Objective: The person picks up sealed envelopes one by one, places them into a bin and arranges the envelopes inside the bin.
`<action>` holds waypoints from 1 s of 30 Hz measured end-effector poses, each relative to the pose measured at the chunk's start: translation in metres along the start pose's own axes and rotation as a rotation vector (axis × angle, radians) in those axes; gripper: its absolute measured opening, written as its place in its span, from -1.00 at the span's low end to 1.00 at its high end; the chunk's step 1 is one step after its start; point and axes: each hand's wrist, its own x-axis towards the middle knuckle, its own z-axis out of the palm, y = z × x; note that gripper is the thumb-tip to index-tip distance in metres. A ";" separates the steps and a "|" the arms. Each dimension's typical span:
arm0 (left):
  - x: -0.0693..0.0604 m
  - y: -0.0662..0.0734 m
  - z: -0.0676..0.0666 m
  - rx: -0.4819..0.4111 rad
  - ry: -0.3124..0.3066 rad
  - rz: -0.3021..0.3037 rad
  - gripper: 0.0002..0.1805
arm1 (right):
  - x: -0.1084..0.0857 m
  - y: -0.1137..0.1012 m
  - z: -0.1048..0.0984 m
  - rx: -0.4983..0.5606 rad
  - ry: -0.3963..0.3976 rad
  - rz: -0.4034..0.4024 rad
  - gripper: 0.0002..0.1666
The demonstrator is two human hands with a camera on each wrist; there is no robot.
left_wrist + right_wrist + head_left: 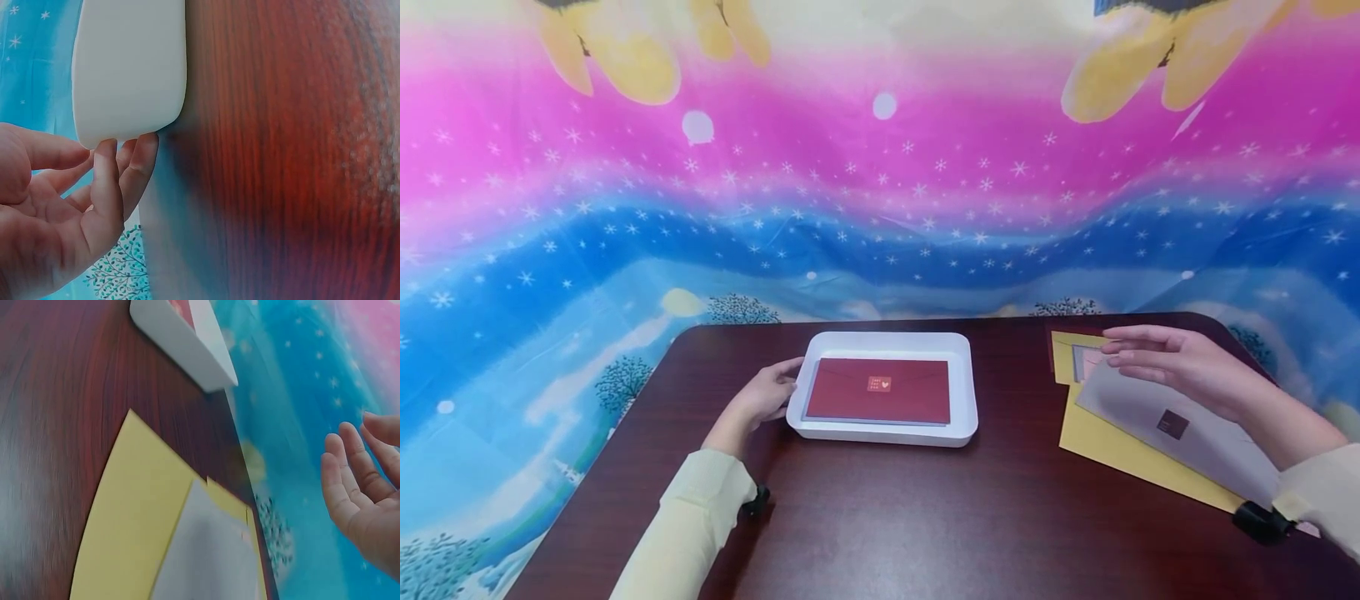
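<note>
A white tray point(883, 435) lies on the table, with a dark red envelope point(880, 400) on top inside it. The red envelope bears a small square seal, and a pale edge shows beneath it. At the tray's left end, my left hand point(69, 206) touches the outer wall with its fingertips, thumb near the rim. My right hand point(1187, 367) hovers over several envelopes on the right, holding nothing, its fingers loosely bent. Directly below it are a grey envelope point(1127, 408) with a dark square seal and a yellow envelope point(1097, 429).
The dark wooden table point(887, 517) has rounded far corners. Behind it hangs a colourful cloth point(880, 225) with snowflakes and trees. A smaller yellow piece point(1063, 358) and a pinkish one lie at the far end of the right-hand pile.
</note>
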 end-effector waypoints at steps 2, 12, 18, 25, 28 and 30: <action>0.000 0.000 0.000 -0.002 0.000 -0.006 -0.38 | -0.007 0.003 -0.007 -0.042 0.028 0.021 -0.50; -0.003 0.002 0.001 -0.005 -0.005 -0.001 -0.38 | -0.036 0.023 -0.036 -0.329 0.137 0.142 -0.56; -0.003 0.003 0.002 -0.008 -0.005 0.003 -0.38 | -0.049 0.035 -0.050 -0.483 0.134 0.218 -0.48; -0.002 0.004 0.003 -0.011 0.000 0.000 -0.39 | -0.061 0.048 -0.062 -0.539 0.123 0.287 -0.36; -0.002 0.004 0.003 -0.013 0.002 -0.002 -0.39 | -0.065 0.053 -0.064 -0.560 0.126 0.307 -0.30; -0.002 0.004 0.003 -0.016 0.000 -0.003 -0.39 | -0.067 0.055 -0.065 -0.584 0.134 0.313 -0.30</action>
